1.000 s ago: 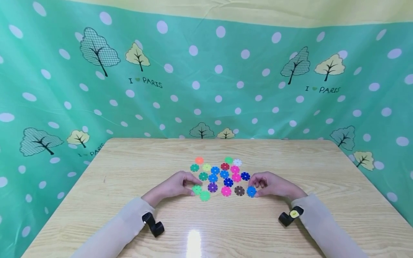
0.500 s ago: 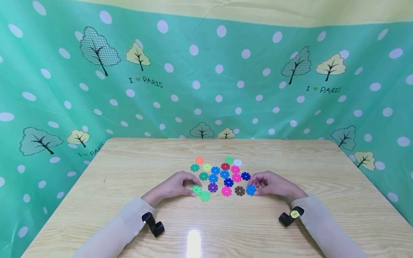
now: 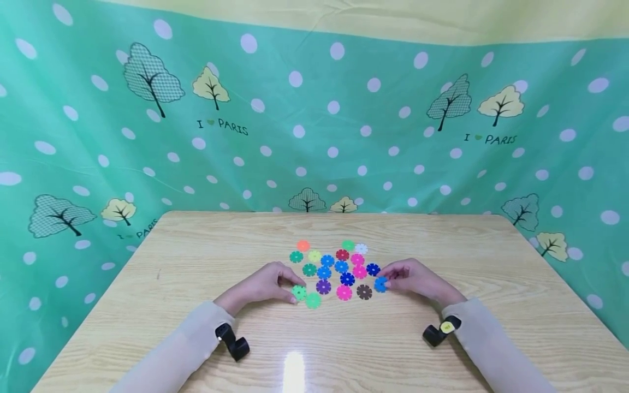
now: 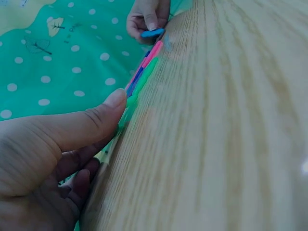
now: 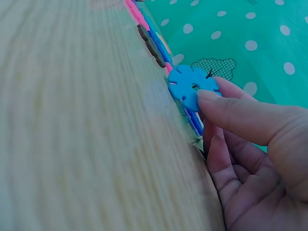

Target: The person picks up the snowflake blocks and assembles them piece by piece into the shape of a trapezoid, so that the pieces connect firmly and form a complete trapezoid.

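Note:
My right hand (image 3: 411,279) pinches a blue notched plastic disc (image 3: 380,284) between thumb and fingers. In the right wrist view the blue disc (image 5: 190,86) is tilted up off the table, with the thumb on its face near the centre hole. My left hand (image 3: 267,284) holds a light green notched disc (image 3: 298,292) by its edge, low at the table, at the left end of the disc group. Another light green disc (image 3: 313,300) lies against it. Nearest the right hand on the table are a brown disc (image 3: 364,292) and a dark blue disc (image 3: 373,269).
Several flat discs lie between the hands, among them a purple one (image 3: 323,286), a pink one (image 3: 344,293), a red one (image 3: 342,255) and an orange one (image 3: 303,245). The wooden table (image 3: 221,234) ends at a green dotted cloth (image 3: 275,131) behind.
My right hand has raised the blue disc off the table and carried it slightly away from the table's near side. My left hand stays almost still at the green disc.

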`<action>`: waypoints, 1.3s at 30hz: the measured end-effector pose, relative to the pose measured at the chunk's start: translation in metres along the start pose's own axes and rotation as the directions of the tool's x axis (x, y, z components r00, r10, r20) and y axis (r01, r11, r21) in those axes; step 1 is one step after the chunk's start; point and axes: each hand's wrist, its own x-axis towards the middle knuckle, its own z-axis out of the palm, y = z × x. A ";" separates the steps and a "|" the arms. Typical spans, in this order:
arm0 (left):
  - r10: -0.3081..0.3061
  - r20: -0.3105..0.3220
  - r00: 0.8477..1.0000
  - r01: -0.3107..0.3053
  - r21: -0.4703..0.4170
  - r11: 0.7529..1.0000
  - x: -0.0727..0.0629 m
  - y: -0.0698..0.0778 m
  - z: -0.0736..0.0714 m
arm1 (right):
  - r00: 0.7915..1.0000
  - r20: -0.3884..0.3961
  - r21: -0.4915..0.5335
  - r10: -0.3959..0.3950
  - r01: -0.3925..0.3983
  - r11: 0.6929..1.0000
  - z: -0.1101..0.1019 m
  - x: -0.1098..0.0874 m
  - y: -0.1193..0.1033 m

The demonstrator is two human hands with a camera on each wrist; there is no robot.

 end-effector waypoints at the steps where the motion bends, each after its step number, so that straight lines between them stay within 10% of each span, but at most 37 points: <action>1: -0.001 0.002 1.000 0.001 -0.002 1.000 0.000 0.000 0.000 | 1.000 -0.013 -0.004 0.008 -0.008 1.000 0.000 0.000 0.000; 23: -0.091 -0.070 0.993 0.085 -0.097 0.992 -0.001 0.003 0.001 | 0.966 -0.236 0.071 0.108 -0.093 0.993 0.011 0.006 -0.013; 39: -0.156 -0.300 0.941 0.076 -0.262 0.962 0.022 0.065 -0.001 | 0.913 -0.408 0.125 -0.034 0.093 0.988 0.035 0.025 -0.064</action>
